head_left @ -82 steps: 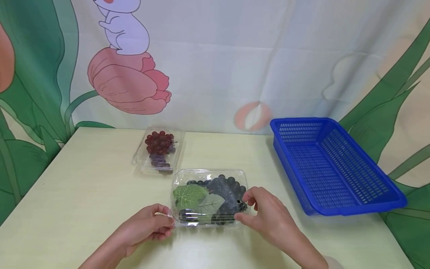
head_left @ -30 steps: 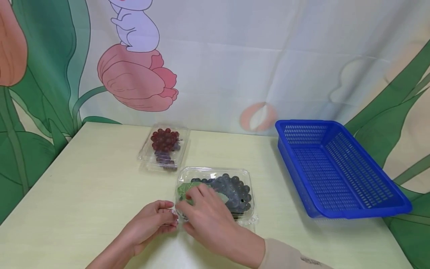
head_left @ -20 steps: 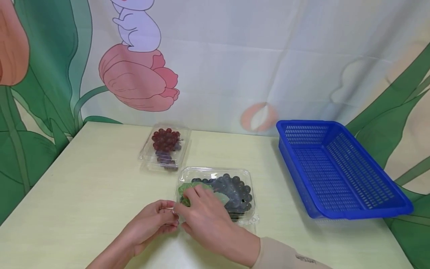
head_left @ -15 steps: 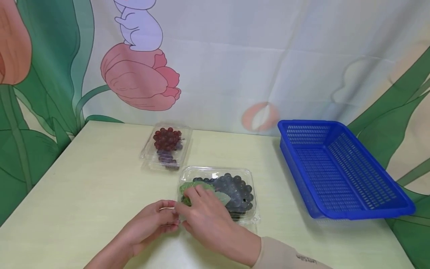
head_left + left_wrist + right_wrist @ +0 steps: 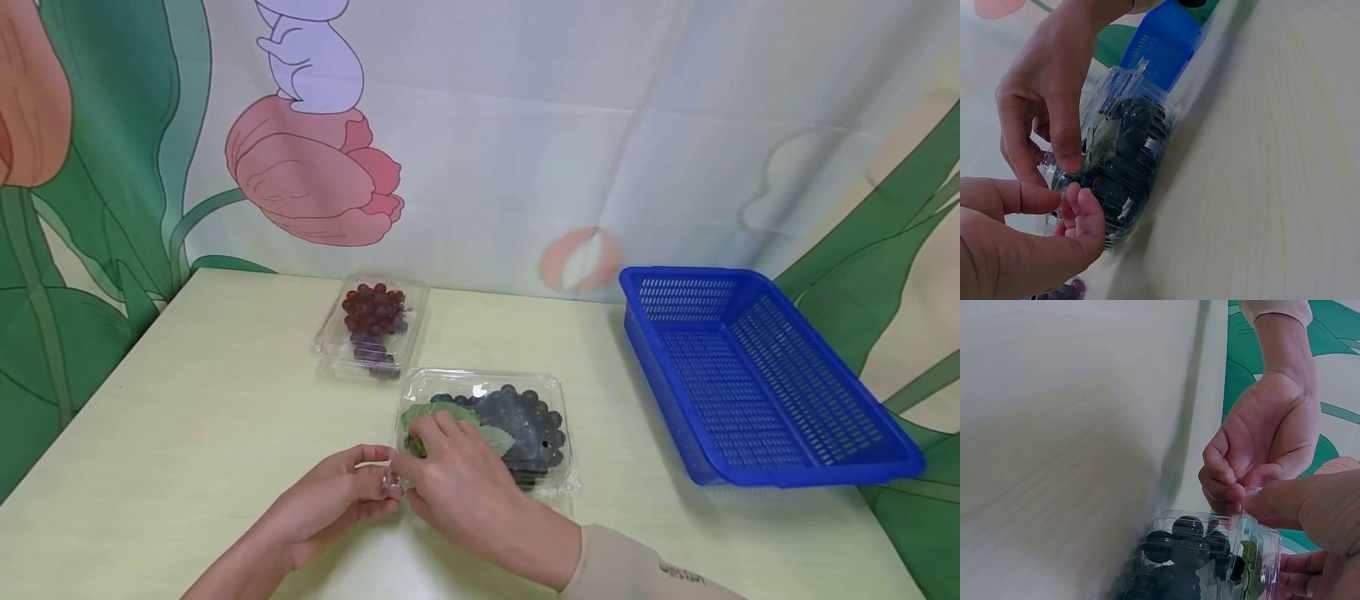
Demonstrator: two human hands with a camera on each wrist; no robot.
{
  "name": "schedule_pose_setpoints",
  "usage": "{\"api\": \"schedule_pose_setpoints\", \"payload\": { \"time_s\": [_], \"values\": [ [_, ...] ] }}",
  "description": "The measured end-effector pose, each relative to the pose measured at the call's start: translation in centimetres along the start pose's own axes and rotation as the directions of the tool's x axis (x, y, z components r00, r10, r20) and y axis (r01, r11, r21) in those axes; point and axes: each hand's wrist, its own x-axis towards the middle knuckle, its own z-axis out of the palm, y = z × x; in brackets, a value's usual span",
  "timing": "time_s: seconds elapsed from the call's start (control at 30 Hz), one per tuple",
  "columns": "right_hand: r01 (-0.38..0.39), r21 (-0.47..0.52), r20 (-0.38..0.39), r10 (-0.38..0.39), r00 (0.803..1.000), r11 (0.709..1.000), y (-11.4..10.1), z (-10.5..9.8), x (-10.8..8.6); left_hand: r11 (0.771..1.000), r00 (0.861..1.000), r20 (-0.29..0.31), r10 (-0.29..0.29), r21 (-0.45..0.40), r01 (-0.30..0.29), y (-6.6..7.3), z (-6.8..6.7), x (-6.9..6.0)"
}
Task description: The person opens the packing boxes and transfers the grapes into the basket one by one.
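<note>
A clear plastic clamshell box point(image 5: 553, 385) lies on the table with its lid down. Through the plastic show dark grapes point(image 5: 525, 425) and green leaves point(image 5: 435, 409). My left hand point(image 5: 330, 500) pinches a clear tab point(image 5: 392, 478) at the box's near-left corner between thumb and fingers. Over that same corner bends my right hand point(image 5: 472, 492), its fingers on the lid and its thumb at the tab, beside the left fingers. In the left wrist view, the right thumb point(image 5: 1065, 140) and fingers grip the box's corner. The exact contact is partly hidden.
Behind, to the left, stands a second clear box point(image 5: 330, 340) with red grapes point(image 5: 373, 308) and purple grapes point(image 5: 371, 354). A blue perforated basket point(image 5: 847, 477) stands at the right. A printed cloth point(image 5: 487, 167) hangs along the table's back edge.
My right hand has gone from the box's right side across to its near-left corner, beside my left hand. The left hand has stayed at that corner. The head view has shifted slightly.
</note>
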Motion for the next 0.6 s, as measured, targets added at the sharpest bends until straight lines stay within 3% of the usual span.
{"api": "schedule_pose_setpoints", "payload": {
  "time_s": [0.33, 0.6],
  "values": [
    [0.060, -0.168, -0.020, -0.064, 0.998, 0.984, -0.52, 0.16, -0.16, 0.999, 1.000, -0.007, -0.017, -0.046, 0.017, -0.29, -0.51, -0.02],
    [0.118, -0.257, 0.019, -0.117, 0.993, 0.959, -0.96, 0.49, -0.63, 0.996, 1.000, -0.014, -0.023, -0.088, 0.022, -0.63, -1.00, -0.03]
  ]
}}
